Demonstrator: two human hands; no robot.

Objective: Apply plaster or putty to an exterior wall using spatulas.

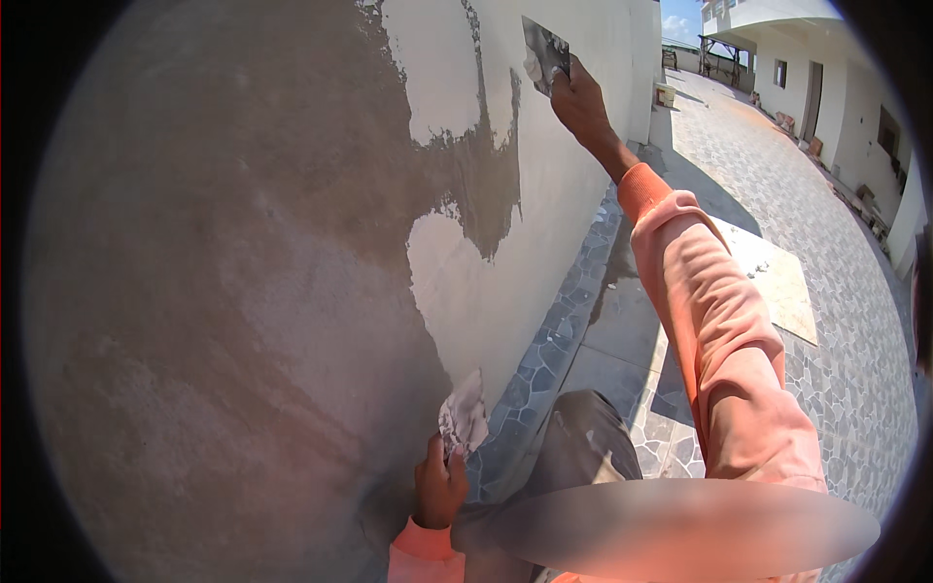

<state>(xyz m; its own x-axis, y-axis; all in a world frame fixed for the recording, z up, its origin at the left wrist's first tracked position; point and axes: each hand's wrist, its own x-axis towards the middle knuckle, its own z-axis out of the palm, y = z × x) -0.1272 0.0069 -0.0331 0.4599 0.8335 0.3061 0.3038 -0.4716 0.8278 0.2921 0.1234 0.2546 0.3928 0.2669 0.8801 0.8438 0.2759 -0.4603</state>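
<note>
1. I see my right hand (581, 105) clamped on a flat, dark-grey metal scraper (550, 60), high at the partly white-coated grey wall (243, 243); can't tell contact.
2. Left hand (440, 488) grips a white-paste-smeared flat blade (464, 413), low beside wall.

A wall (224, 243) half grey-brown, half white, with a hand at each height
High up, the right hand (585, 105) grips a dark flat scraper (550, 64) over the white coat (466, 282); low down, the left hand (441, 491) holds a second scraper (465, 413) smeared with white paste. A pale board (782, 287) lies on the patterned paving (777, 175), beyond the salmon sleeve (719, 311).
</note>
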